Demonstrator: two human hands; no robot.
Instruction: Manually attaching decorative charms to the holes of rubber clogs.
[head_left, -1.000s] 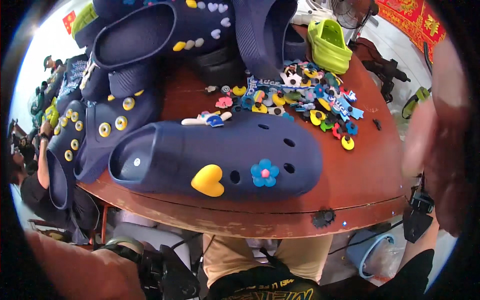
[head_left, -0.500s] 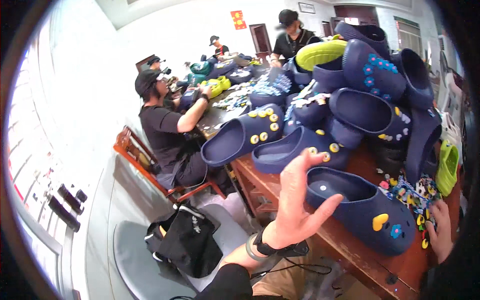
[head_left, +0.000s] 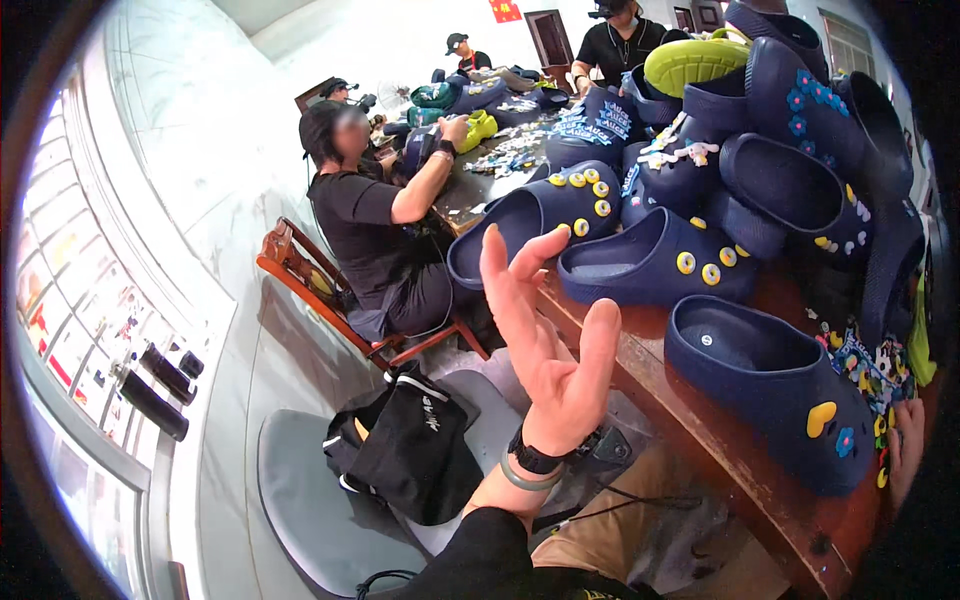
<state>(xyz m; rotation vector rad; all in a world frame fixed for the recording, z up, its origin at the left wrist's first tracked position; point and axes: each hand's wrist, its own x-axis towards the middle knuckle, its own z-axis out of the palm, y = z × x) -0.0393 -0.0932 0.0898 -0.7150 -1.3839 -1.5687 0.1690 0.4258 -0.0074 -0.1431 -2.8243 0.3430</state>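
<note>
Seeing one clog (head_left: 765, 390) on the table (head_left: 715, 450) with charms (head_left: 858, 365) just right of it and more clogs (head_left: 655, 262) heaped behind. Also spotting a bag (head_left: 420, 445) on a seat (head_left: 300, 500) left of the table, plus the left hand (head_left: 555, 370) between bag and clog.

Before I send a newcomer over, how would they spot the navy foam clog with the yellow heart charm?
On the reddish-brown wooden table, find the heap of navy foam clogs. The wanted clog lies nearest the person, left of their bare right hand. Unlike its visible neighbours, it shows one yellow heart charm beside one blue flower charm.
</note>
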